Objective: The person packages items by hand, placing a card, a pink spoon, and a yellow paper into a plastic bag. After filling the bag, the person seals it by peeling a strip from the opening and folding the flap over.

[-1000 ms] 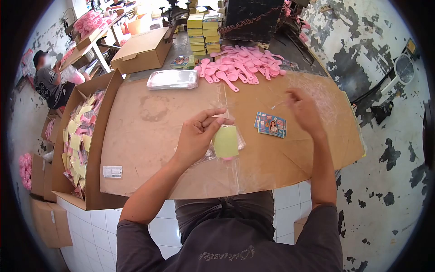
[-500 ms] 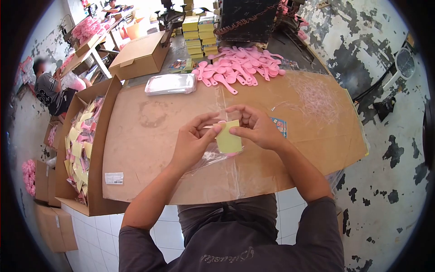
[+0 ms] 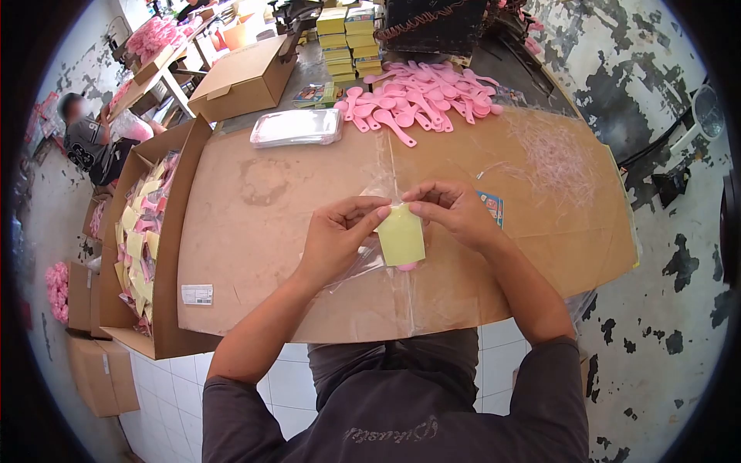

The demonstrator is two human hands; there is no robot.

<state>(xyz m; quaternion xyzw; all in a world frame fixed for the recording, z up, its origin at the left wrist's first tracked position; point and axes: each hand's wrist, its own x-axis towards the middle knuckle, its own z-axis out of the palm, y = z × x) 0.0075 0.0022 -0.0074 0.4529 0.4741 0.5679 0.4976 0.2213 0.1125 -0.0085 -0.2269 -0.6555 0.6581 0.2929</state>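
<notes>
A pale yellow card (image 3: 402, 238) in a clear plastic bag hangs between both hands over the cardboard-covered table (image 3: 255, 262). My left hand (image 3: 346, 231) pinches its upper left corner between thumb and forefinger. At the upper right corner, my right hand (image 3: 448, 212) pinches with thumb and fingers. A bit of a pink spoon (image 3: 407, 267) shows under the card's lower edge; the rest of it is hidden. Clear film (image 3: 359, 266) spreads on the table by my left hand. Partly behind my right hand lies a blue printed card (image 3: 492, 208).
Pink spoons (image 3: 417, 96) are heaped at the back, beside a stack of clear bags (image 3: 296, 129) and piles of cards (image 3: 336, 46). An open box (image 3: 166, 293) of filled bags stands left. Plastic scraps (image 3: 552, 162) lie right. Another person (image 3: 89, 139) sits far left.
The fingers of both hands have moved to the card's top corners. The card now hangs straighter and shows more of its face. The whole view has shifted slightly.
</notes>
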